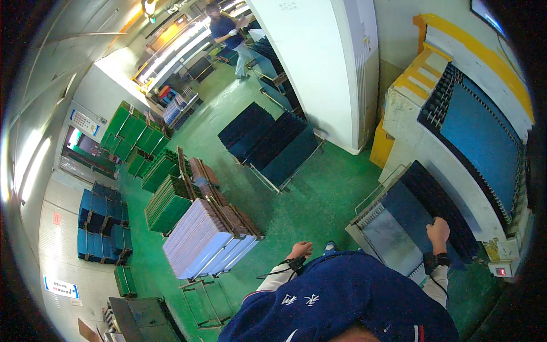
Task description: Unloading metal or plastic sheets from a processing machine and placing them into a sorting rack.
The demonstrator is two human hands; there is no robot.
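Note:
My right hand (pixel 437 231) is closed at the top edge of a dark blue panel (pixel 407 202) standing in a slotted rack (pixel 370 239) at my right front. More dark panels (pixel 441 196) stand upright beside it, packed close together. My left hand (pixel 301 249) hangs over the floor in front of my body. Its fingers are curled, and nothing shows in them. On the roller conveyor (pixel 439 108) at the far right lies a large blue panel (pixel 478 137), apart from both hands.
Racks of white-faced panels (pixel 199 239), green panels (pixel 171 202) and dark panels (pixel 270 139) stand on the green floor. A tall white cabinet (pixel 319 62) rises ahead. Blue stacks (pixel 102 222) line the left wall. Another person (pixel 228 34) walks in the far aisle.

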